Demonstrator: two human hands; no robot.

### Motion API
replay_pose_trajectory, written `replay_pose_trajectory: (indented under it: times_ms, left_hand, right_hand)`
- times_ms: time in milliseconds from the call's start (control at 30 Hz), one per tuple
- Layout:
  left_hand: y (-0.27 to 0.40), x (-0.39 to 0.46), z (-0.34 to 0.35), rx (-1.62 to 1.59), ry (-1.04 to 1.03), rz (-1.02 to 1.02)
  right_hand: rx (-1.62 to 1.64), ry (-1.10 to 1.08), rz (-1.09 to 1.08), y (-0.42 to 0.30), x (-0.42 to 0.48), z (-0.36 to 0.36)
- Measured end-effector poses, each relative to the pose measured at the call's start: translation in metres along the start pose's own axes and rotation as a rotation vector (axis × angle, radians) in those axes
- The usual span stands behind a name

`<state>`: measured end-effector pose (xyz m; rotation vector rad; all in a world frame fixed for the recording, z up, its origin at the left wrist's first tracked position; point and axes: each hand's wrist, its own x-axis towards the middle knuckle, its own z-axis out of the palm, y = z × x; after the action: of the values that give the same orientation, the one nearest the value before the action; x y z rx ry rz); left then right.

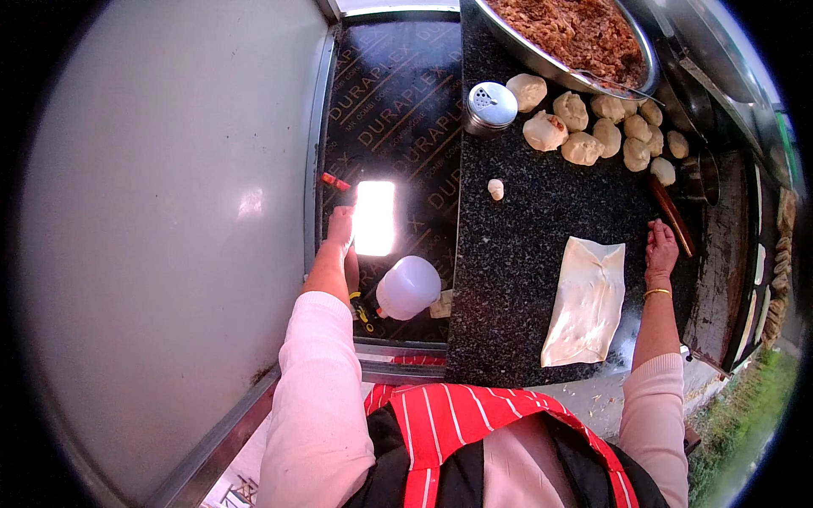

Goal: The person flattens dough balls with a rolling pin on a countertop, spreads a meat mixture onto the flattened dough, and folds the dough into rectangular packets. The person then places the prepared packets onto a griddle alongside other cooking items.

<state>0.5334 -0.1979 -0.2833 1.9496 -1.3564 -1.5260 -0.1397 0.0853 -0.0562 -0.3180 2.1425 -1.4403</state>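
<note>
My left hand (342,223) is at the left edge of a glaring white rectangle (375,218) on the dark printed board; whether it grips this is unclear. On the speckled black counter, my right hand (660,249) rests with fingers loosely curled, beside a wooden rolling pin (672,216). Whether anything is inside those fingers cannot be seen. Left of that hand lies a folded, flattened rectangular sheet of dough (585,305). Several dough balls (582,148) are grouped farther back, and a small dough piece (496,189) lies apart from them.
A metal bowl of reddish filling (571,38) stands at the back, with a metal shaker (492,106) near it. A whitish plastic container (408,287), yellow-handled scissors (362,312) and a red object (335,181) are on the board. A pale panel (165,190) rises at left.
</note>
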Motion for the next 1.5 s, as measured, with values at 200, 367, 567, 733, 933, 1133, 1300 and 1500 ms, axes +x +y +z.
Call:
replay_pose_trajectory:
  times_ms: [200,367,567,733,933,1133,1300,1500]
  left_hand:
    - [-0.013,0.008,-0.005,0.038,0.017,0.012]
    - [-0.019,0.011,-0.007,0.025,0.011,-0.001]
    - [-0.001,-0.002,-0.001,0.027,0.015,0.017]
    - [0.01,-0.011,0.003,0.127,0.073,-0.032]
    - [0.032,-0.023,0.009,0.329,0.111,-0.088]
    - [0.014,-0.012,0.007,0.164,0.122,-0.047]
    - [-0.005,0.001,-0.005,0.055,0.102,-0.07]
    - [0.033,-0.035,0.003,0.071,0.069,0.009]
  right_hand:
    - [0.031,-0.015,0.004,-0.002,0.0,0.002]
    - [0.042,-0.023,0.007,0.001,0.005,0.002]
    - [0.048,-0.014,0.01,0.002,0.002,0.0]
    - [0.033,0.0,0.002,0.0,0.001,0.002]
    - [0.032,-0.002,0.0,0.003,0.003,-0.001]
    - [0.023,0.014,0.007,-0.005,-0.005,0.002]
    - [0.078,-0.049,0.021,0.0,0.005,0.003]
    - [0.066,-0.019,0.016,0.001,0.001,-0.001]
